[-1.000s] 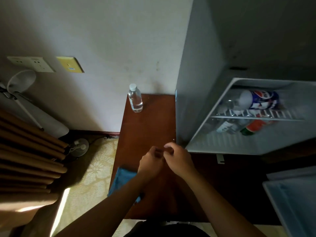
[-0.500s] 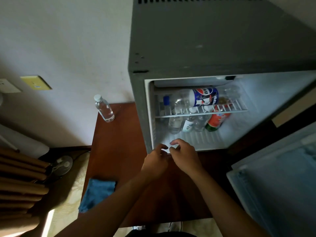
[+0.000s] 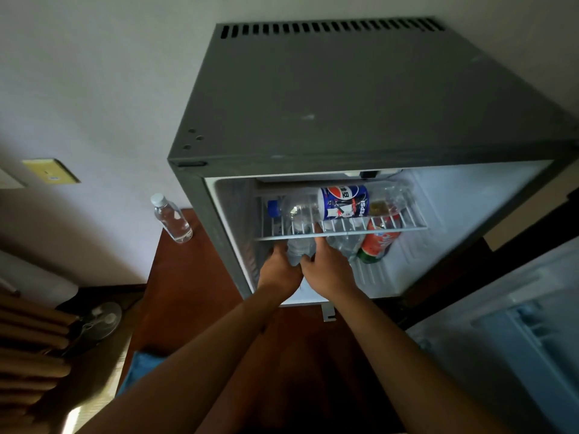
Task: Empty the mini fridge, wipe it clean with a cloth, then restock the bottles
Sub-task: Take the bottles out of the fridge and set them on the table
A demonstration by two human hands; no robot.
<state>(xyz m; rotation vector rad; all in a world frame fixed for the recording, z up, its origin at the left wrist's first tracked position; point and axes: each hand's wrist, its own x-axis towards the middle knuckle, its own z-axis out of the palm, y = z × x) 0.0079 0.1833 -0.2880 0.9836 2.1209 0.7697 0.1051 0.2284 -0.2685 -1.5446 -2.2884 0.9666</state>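
- Now both hands, left [image 3: 279, 268] & right [image 3: 326, 267], grasp clear bottle [image 3: 300, 249] under fridge [image 3: 344, 114] shelf [image 3: 341, 230].
- Wood table [image 3: 188, 277] by white wall; water bottle [image 3: 171, 218] far left, blue cloth [image 3: 142, 369] near left.
- Door [image 3: 513, 333] open, right.

Dim white wall [image 3: 94, 73], dark wooden table [image 3: 188, 292].

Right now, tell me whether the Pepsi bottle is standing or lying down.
Lying down. The Pepsi bottle rests on its side on the wire shelf, cap pointing left.

Water bottle [image 3: 171, 218] on table [image 3: 188, 286], left of fridge [image 3: 344, 98].
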